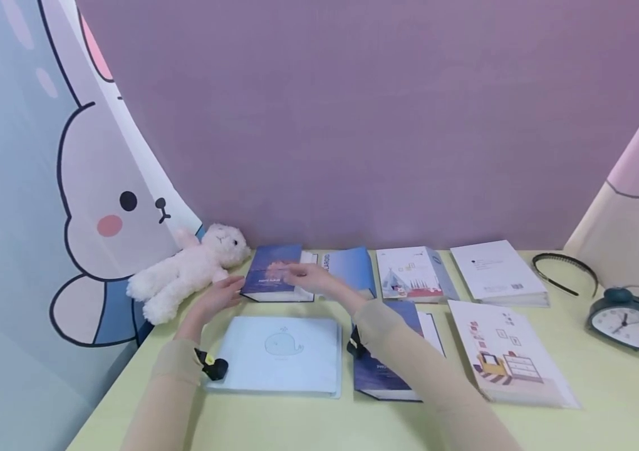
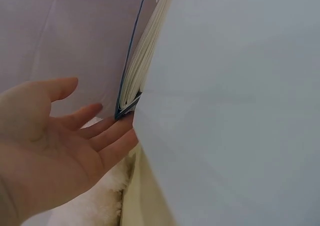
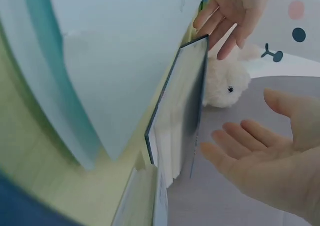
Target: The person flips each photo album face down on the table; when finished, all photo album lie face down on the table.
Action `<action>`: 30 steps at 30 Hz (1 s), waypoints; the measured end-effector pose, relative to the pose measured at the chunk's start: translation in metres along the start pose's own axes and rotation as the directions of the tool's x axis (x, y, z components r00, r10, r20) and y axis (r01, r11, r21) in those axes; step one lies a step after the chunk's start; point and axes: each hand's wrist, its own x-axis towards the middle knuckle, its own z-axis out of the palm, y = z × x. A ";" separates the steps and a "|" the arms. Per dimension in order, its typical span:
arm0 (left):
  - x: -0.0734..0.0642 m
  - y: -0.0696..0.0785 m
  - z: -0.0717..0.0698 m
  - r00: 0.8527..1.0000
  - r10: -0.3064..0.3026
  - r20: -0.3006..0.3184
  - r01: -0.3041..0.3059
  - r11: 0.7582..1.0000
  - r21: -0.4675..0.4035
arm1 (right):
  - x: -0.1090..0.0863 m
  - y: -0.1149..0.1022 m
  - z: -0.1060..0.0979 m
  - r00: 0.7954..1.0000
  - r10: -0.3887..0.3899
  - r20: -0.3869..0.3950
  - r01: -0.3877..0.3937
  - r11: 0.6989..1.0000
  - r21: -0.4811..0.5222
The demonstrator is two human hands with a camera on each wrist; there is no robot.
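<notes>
A dark blue photo album point(image 1: 269, 266) lies in the back row, to the right of a white plush toy point(image 1: 198, 266). My left hand point(image 1: 218, 302) is at the album's left front corner with fingers extended. In the left wrist view, the fingers of that hand point(image 2: 65, 141) reach the corner of the album point(image 2: 142, 55), though contact is hard to tell. Over the album's right side hovers my right hand point(image 1: 314, 279), its fingers loosely straight and holding nothing. The right wrist view shows this hand point(image 3: 270, 158) apart from the album's cover point(image 3: 197, 105).
A pale blue whale album point(image 1: 280, 357) lies in front, beside another dark blue album point(image 1: 378, 376) under my right forearm. Farther right are a blue album point(image 1: 348, 266), white illustrated albums point(image 1: 410, 269) point(image 1: 514, 357), a white book point(image 1: 494, 272), a headband point(image 1: 567, 260) and an alarm clock point(image 1: 626, 319).
</notes>
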 end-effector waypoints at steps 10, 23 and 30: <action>-0.004 -0.004 0.005 0.995 0.008 0.098 -0.005 0.999 -0.032 | 0.002 0.014 0.008 0.978 0.115 0.172 -0.099 0.990 -0.099; 0.002 -0.002 0.006 0.994 -0.040 0.105 0.044 0.999 -0.031 | 0.000 0.018 0.010 0.961 0.174 0.215 -0.190 0.980 0.060; 0.004 -0.002 0.004 0.997 -0.020 0.072 0.028 0.993 -0.111 | 0.001 0.018 0.012 0.963 0.159 0.219 -0.183 0.978 0.097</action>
